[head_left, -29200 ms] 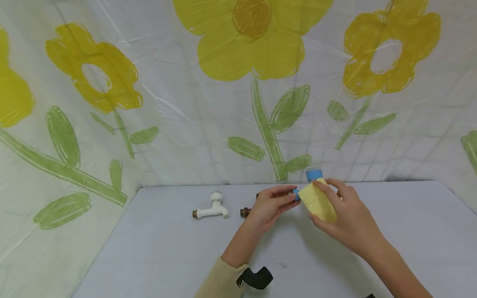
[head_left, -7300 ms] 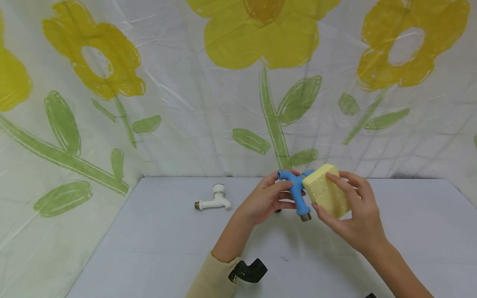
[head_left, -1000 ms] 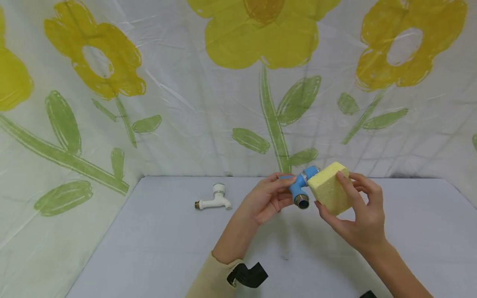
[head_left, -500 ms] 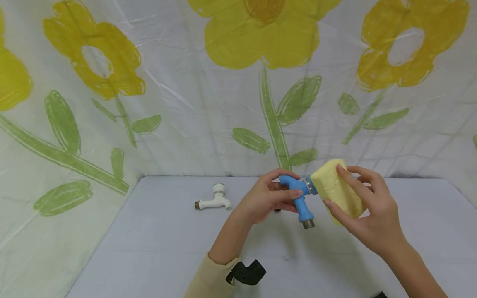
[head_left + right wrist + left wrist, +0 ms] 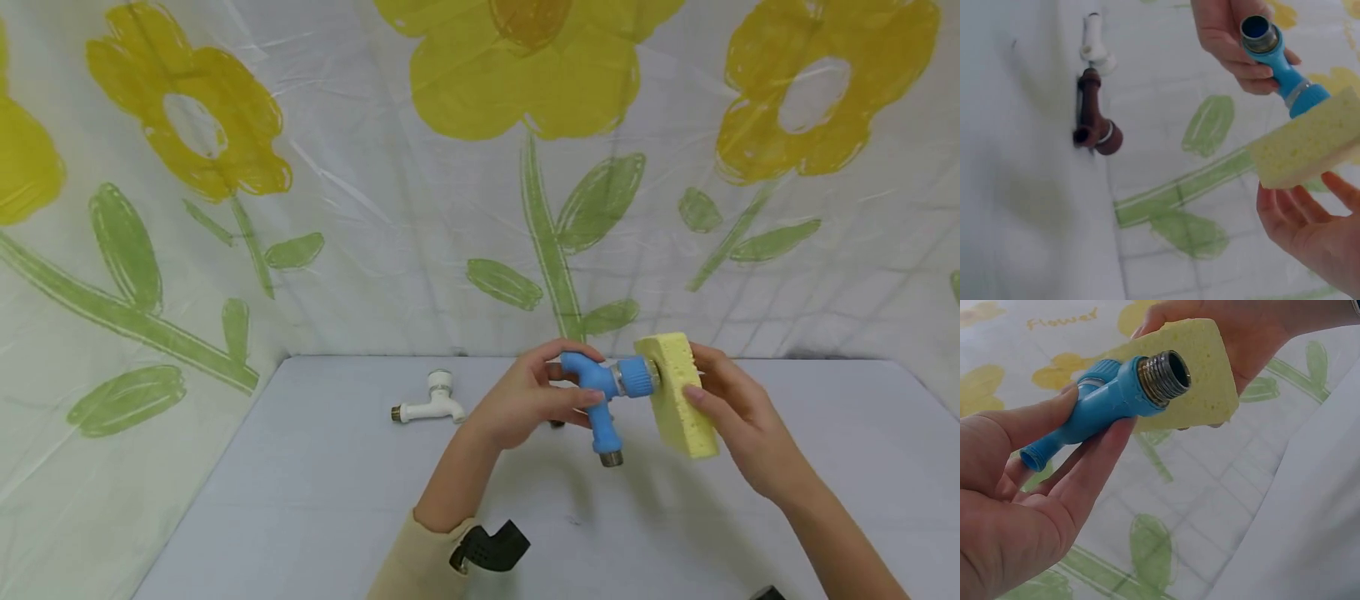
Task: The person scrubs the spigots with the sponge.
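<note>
Left wrist view: reads "Flower" in orange handwriting [image 5: 1062,319], upper left, on the painted backdrop [image 5: 375,275]. Head view, left to right: white tap [image 5: 429,408], resting on the table [image 5: 300,500], with threaded end to the left and knob toward the backdrop. Next, left hand [image 5: 528,396], with thumb and bent fingers closed round the body of a blue tap [image 5: 597,380]. Held up off the table, with spout to the upper left, knob to the right, threaded end downward. Runs steeply along its long axis, from upper left to lower right. Behind left hand, brown tap [image 5: 1091,103], mostly hidden here, plain in right wrist view. Further right, yellow sponge [image 5: 675,421], leaning slightly, with broad face against the knob end. Far right, right hand [image 5: 738,421], holding sponge by its right side, with thumb on near edge, other fingers partly hidden behind.
</note>
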